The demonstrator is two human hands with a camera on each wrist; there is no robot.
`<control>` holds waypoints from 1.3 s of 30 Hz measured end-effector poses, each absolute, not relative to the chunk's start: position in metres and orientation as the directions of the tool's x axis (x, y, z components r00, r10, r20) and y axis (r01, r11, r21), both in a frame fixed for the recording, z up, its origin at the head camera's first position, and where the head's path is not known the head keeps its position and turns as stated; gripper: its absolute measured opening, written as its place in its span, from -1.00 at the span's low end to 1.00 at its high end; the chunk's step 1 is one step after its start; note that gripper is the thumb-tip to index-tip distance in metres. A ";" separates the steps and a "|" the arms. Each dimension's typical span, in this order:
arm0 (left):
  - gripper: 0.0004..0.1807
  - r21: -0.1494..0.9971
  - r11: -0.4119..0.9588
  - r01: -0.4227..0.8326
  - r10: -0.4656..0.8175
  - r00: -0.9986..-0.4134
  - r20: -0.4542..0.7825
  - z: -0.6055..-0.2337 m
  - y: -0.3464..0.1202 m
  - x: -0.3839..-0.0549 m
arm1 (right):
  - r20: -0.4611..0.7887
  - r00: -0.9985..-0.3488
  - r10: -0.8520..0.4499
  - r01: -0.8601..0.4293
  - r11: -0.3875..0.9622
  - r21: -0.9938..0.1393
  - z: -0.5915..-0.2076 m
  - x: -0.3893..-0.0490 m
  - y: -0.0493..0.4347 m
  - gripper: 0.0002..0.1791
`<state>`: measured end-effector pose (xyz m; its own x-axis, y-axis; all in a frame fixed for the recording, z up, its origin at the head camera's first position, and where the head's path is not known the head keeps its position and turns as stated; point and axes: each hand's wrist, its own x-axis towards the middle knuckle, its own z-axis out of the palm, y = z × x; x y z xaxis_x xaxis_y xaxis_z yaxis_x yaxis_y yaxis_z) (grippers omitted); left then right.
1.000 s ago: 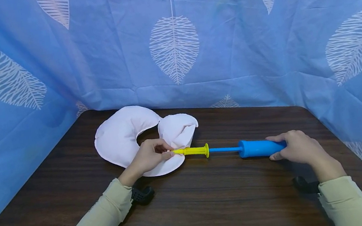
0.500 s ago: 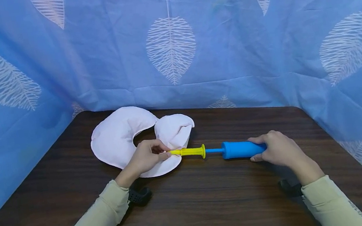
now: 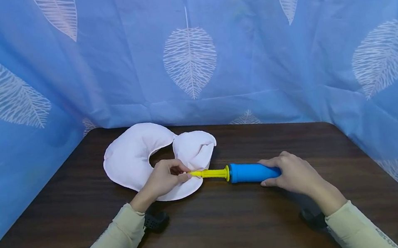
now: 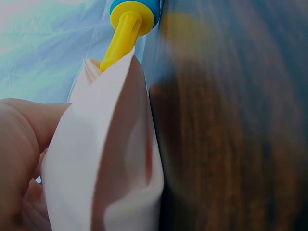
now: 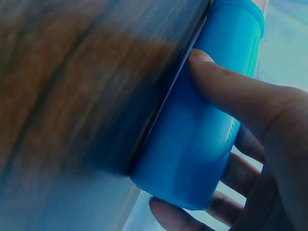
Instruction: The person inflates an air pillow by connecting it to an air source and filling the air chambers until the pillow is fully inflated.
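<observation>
A pale U-shaped inflatable neck pillow (image 3: 125,158) lies on the table, one end puffed and creased. My left hand (image 3: 162,181) pinches the pillow's near edge where the yellow nozzle end (image 3: 214,173) of a hand pump meets it. In the left wrist view that yellow end (image 4: 122,38) goes in among folds of the pillow (image 4: 77,154); its tip is hidden. Around the pump's blue barrel (image 3: 247,172) my right hand (image 3: 298,174) is wrapped, with thumb and fingers on opposite sides in the right wrist view. The barrel sits against the yellow flange, the rod out of sight.
The dark wooden table (image 3: 220,230) carries pillow and pump. A blue curtain (image 3: 249,50) with white leaf prints rises behind the table's back edge and along both sides. Each wrist wears a black strap-like device (image 3: 157,221).
My right hand has slid the blue barrel left toward the yellow end, and the blue rod between them has gone in. My left hand keeps its pinch at the pillow.
</observation>
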<state>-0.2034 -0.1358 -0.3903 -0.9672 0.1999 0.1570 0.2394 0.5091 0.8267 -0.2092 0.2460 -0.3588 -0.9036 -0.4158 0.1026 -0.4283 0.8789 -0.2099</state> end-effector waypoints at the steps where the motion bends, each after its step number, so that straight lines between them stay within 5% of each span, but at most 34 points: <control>1: -0.94 0.826 0.511 0.238 0.199 -0.968 0.156 -0.392 -0.135 -0.203 | 0.097 -0.906 -0.413 -0.424 0.880 -0.214 -0.360 -0.208 0.247 -0.28; 27: -0.93 0.817 0.526 0.237 0.174 -0.970 0.169 -0.397 -0.133 -0.201 | -0.105 -0.969 -0.222 -0.195 0.956 -0.220 -0.346 -0.226 0.328 -0.15; 39: -0.94 0.825 0.510 0.245 0.169 -0.968 0.183 -0.393 -0.136 -0.203 | -0.065 -0.968 -0.244 -0.227 0.953 -0.202 -0.344 -0.225 0.322 -0.18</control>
<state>-0.2034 -0.1358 -0.3932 -0.9684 0.1688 0.1834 0.2451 0.5097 0.8247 -0.2255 0.3224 -0.3440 -0.9675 -0.2444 -0.0645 -0.2272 0.9526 -0.2022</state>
